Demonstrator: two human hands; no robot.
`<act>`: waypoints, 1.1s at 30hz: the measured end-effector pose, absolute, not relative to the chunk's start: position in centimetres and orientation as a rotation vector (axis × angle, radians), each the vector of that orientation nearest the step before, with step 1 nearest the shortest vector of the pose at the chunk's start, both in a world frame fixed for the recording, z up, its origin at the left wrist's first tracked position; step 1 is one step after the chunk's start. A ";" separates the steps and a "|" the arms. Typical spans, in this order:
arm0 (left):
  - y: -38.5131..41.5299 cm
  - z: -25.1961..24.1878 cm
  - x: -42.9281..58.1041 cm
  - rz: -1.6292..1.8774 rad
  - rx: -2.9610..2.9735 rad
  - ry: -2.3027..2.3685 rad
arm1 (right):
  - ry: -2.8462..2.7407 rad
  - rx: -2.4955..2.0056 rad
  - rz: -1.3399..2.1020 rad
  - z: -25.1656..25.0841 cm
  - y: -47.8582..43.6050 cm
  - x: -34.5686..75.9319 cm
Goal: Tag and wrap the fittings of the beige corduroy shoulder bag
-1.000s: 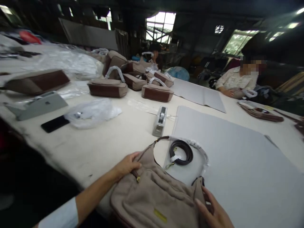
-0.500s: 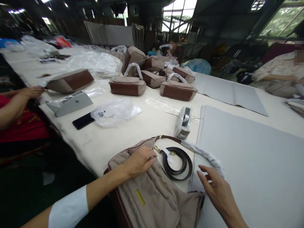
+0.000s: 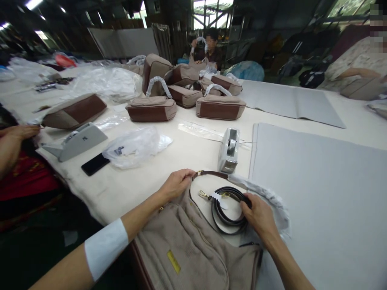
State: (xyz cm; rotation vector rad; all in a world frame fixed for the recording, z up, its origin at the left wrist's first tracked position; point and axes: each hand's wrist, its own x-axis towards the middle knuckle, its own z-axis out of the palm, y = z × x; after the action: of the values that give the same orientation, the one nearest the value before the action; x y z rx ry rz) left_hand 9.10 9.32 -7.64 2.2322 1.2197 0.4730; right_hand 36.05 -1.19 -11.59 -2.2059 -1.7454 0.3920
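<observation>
A taupe fabric handbag (image 3: 193, 249) with a small yellow label lies in front of me on the table. My left hand (image 3: 178, 184) is closed on its upper corner, beside the metal ring of the handle. The brown handle (image 3: 266, 189), wrapped in white film, arches over to the right. Inside that arch is a coiled dark leather strap (image 3: 219, 217) with gold clips and a white paper tag. My right hand (image 3: 259, 213) pinches the coil at its right side, thumb and fingers closed around the bands.
Beyond the bag stands a grey tape dispenser (image 3: 229, 151). Grey sheets (image 3: 326, 185) lie to the right. A phone (image 3: 94, 164), a plastic bag (image 3: 136, 147) and another dispenser (image 3: 81, 141) are left. Several finished handbags (image 3: 151, 109) sit farther back. A co-worker's hand (image 3: 15, 137) touches a bag at left.
My left hand has moved up the bag to its corner by the handle ring. My right hand has come in from the right and taken hold of the coiled strap. The view has shifted slightly.
</observation>
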 end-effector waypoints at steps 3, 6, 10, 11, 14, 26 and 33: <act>9.0 -7.3 8.5 0.504 2.207 1.225 | -1.720 -2.162 0.376 -11.7 -1.7 36.7; 8.3 -7.5 8.4 0.487 2.238 1.147 | -1.707 -2.127 0.369 -11.6 -1.7 36.7; 7.5 -8.2 8.3 0.464 2.286 1.065 | -1.668 -2.129 0.339 -11.2 -1.6 37.0; 7.4 -8.3 8.2 0.458 2.295 1.052 | -1.659 -2.132 0.325 -11.0 -1.6 37.2; 7.1 -8.4 8.2 0.445 2.305 1.028 | -1.655 -2.119 0.278 -10.3 -1.7 37.7; 5.2 -6.5 7.8 0.386 2.352 1.072 | -1.699 -2.026 0.189 -6.0 0.5 36.3; -1.2 -6.1 7.7 0.053 2.601 0.952 | -1.779 -1.995 0.179 -4.4 2.9 34.6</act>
State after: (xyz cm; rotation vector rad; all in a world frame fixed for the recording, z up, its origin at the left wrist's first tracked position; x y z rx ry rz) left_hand 7.74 -1.24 -6.14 2.6007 0.9516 0.0534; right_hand 34.58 2.88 -4.38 -1.9955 -1.7787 0.1794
